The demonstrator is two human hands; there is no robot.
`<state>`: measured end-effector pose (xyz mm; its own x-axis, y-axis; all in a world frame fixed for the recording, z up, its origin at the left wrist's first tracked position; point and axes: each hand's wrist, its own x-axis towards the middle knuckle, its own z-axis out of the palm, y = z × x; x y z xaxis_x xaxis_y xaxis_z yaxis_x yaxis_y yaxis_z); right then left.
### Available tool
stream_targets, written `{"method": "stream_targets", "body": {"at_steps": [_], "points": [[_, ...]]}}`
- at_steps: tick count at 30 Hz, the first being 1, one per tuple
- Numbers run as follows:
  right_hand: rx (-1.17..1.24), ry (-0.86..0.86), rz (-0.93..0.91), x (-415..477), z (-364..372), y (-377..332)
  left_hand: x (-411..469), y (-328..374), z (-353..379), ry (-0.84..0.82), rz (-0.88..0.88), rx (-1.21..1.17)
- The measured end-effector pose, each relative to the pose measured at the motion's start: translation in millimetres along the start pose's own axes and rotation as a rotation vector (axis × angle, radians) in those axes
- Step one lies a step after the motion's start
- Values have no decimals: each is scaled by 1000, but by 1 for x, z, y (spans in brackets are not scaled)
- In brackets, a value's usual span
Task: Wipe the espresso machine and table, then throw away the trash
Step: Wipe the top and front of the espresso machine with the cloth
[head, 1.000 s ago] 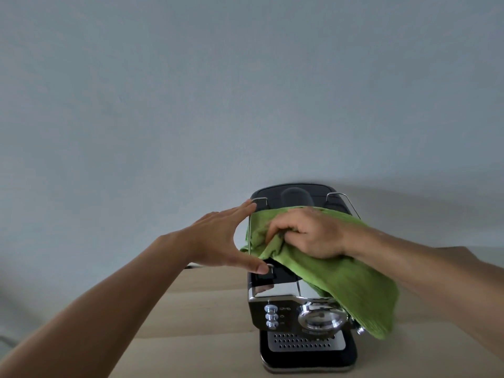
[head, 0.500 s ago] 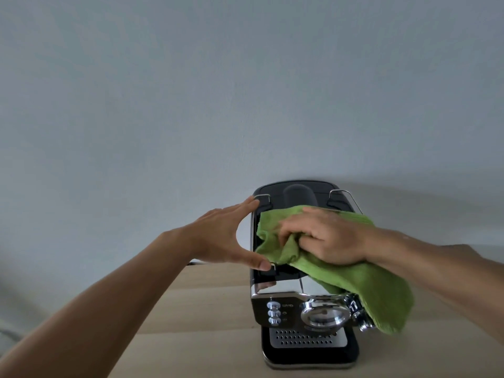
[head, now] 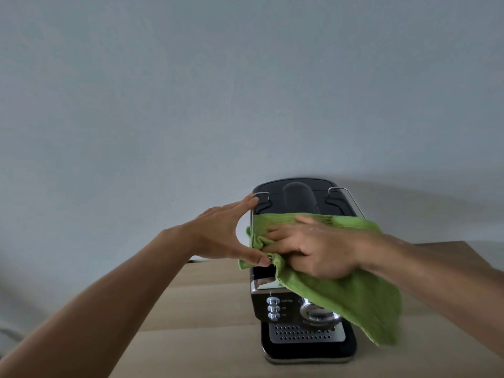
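Black and steel espresso machine standing on the pale wooden bench, against a plain grey wall. Green cloth spread over the machine's top, under the right hand, spilling down past the front right corner and covering part of the chrome brew head. Below the cloth: three round silver buttons in a column, perforated drip tray with nothing visible on it. Beyond the right hand, bare dark lid and wire rail showing behind the cloth's far edge.

Right hand lying palm-down on the cloth, fingers pointing left and partly curled, grip closed loosely over a bunched fold near the machine's left edge; forearm coming in from the lower right. Left hand just left of that, set against the machine's left side with a wide, empty grip: fingers stretched up to the rear corner of the rail, thumb reaching forward to the front left corner, thumb tip touching the cloth's bunched edge. Left forearm running in from the lower left, above the bench. Cloth's hanging end blurred.
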<state>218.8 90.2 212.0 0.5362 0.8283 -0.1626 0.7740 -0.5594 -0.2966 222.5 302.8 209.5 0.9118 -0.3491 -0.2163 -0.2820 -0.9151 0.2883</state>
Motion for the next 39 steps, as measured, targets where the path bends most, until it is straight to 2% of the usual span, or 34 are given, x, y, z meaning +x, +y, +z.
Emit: {"method": "stream_targets", "body": {"at_steps": [3, 6, 9, 11, 14, 18, 21, 23, 28, 32, 34, 36, 37, 39], "points": [[-41, 183, 116, -13, 14, -7, -1, 2, -1, -12, -1, -1], [-149, 532, 241, -28, 54, -26, -3, 1, -2, -34, 1, -9], [-252, 809, 299, -34, 89, -44, -2, -3, -5, -69, 9, -21], [-318, 926, 291, -31, 102, -54, -1, -4, -10, -92, 8, -20], [-363, 1003, 286, -18, 110, -63, 0, -2, -14, -110, 11, 5], [-367, 1025, 249, -2, 122, -74, -1, -2, -16, -120, 18, 16], [-347, 938, 202, 9, 129, -82, 0, 1, -18, -140, 11, 32], [-329, 896, 239, 13, 125, -84, 0, 2, -19, -146, 9, 38], [-305, 853, 264, -29, 109, -62, 0, 0, -17, -136, 13, 21], [-149, 780, 526, -40, 85, -50, 3, -7, -14, -127, 31, -4], [-57, 636, 613, -28, 68, -44, 4, -9, -13, -131, 26, -7], [-53, 519, 615, -20, 59, -38, 5, -9, -13, -125, 24, 6], [-64, 521, 606, -20, 59, -37, 5, -8, -13, -121, 23, 8], [-96, 646, 563, -29, 72, -38, 6, -8, -13, -119, 17, 4]]}}
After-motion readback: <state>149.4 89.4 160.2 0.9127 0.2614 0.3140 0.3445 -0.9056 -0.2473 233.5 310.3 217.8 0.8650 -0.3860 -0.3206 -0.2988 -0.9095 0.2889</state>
